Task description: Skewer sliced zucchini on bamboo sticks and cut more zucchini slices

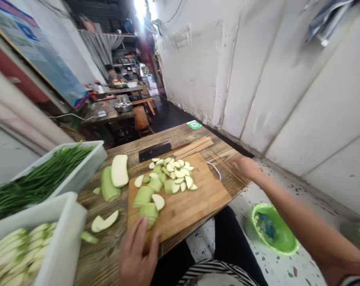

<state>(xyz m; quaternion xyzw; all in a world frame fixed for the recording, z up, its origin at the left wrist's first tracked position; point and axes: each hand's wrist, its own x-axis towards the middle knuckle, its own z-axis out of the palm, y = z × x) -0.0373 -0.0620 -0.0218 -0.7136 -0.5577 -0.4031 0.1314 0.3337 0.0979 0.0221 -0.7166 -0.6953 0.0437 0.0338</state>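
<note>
My left hand lies near the front edge of a wooden cutting board, fingers stretched out and touching a cut piece of pale green squash. Nothing is in it. Many small squash slices are heaped at the board's far end. My right hand reaches out to the table's right edge, resting on a spread of thin bamboo skewers; its fingers are blurred. A cleaver lies flat beyond the board. Two long squash halves sit left of the board.
A white tub of green chives and a white tub of squash strips stand at the left. A bundle of skewers lies by the cleaver. A green-lined bin sits on the floor at the right. Tables stand down the alley.
</note>
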